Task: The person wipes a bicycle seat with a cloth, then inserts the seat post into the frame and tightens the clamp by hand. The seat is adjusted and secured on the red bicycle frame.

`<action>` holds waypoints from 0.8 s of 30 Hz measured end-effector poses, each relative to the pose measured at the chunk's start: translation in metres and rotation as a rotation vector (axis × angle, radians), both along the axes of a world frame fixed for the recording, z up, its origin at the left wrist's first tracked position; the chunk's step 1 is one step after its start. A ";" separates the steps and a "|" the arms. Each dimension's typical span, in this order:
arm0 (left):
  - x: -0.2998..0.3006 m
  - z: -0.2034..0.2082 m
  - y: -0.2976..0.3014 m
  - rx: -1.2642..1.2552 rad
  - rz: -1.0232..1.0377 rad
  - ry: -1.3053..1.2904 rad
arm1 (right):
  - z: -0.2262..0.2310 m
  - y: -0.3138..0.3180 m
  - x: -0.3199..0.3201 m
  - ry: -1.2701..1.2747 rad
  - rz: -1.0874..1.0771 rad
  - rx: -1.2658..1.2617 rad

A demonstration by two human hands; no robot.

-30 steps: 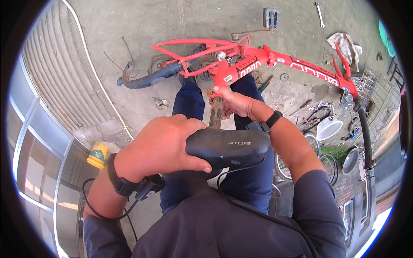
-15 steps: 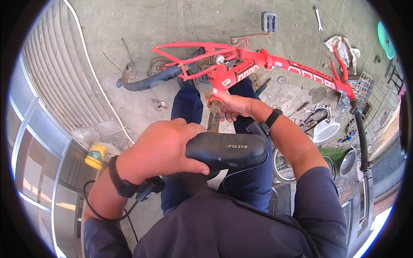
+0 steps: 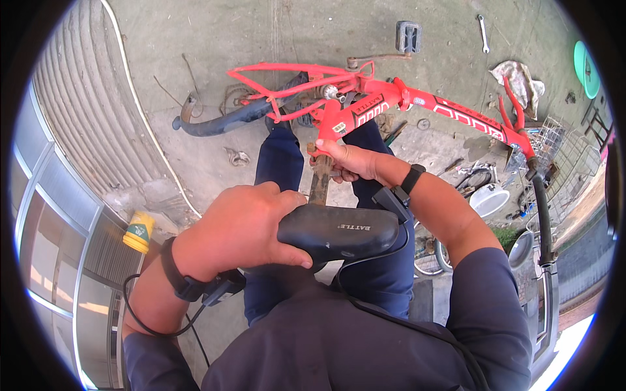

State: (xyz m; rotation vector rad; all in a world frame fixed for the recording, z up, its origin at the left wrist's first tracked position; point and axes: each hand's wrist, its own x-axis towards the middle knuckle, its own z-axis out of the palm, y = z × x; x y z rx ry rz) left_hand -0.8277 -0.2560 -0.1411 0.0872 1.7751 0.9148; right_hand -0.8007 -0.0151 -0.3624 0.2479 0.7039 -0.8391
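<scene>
My left hand [image 3: 244, 225] grips the rear of a black bicycle saddle [image 3: 349, 231], thumb along its near side. From the saddle a rusty seat post [image 3: 319, 186] runs into the seat tube of a red bicycle frame [image 3: 372, 111]. My right hand [image 3: 350, 159] is closed at the end of that tube, by the seat clamp. Its thumb presses on the near end while the other fingers curl underneath, partly hidden by the post. The frame lies across in front of my legs without wheels, its fork [image 3: 515, 111] and black handlebar [image 3: 544, 215] to the right.
A black mudguard [image 3: 228, 120] sticks out left of the frame, and a pedal [image 3: 409, 37] beyond it. Farther right are a spanner [image 3: 483, 34], a rag [image 3: 518, 85], a wire basket [image 3: 567, 150], a white basin [image 3: 489, 199] and loose tools. A yellow bucket [image 3: 138, 232] stands left.
The saddle and frame sit slightly farther left in the picture, with the saddle a little nearer me. My right fingers are tucked more tightly beneath the clamp. Both hands keep their places.
</scene>
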 end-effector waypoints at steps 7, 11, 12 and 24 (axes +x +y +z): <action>0.001 0.001 -0.001 -0.015 -0.029 0.006 | -0.005 -0.004 -0.016 -0.021 0.150 0.020; 0.004 0.002 -0.002 -0.009 -0.011 0.053 | 0.005 0.000 -0.010 -0.022 0.059 0.184; 0.004 0.002 -0.002 -0.007 -0.023 0.037 | 0.009 0.003 -0.008 -0.048 0.060 0.232; 0.009 -0.002 0.003 0.020 -0.052 0.009 | 0.013 0.013 0.000 -0.199 0.123 0.342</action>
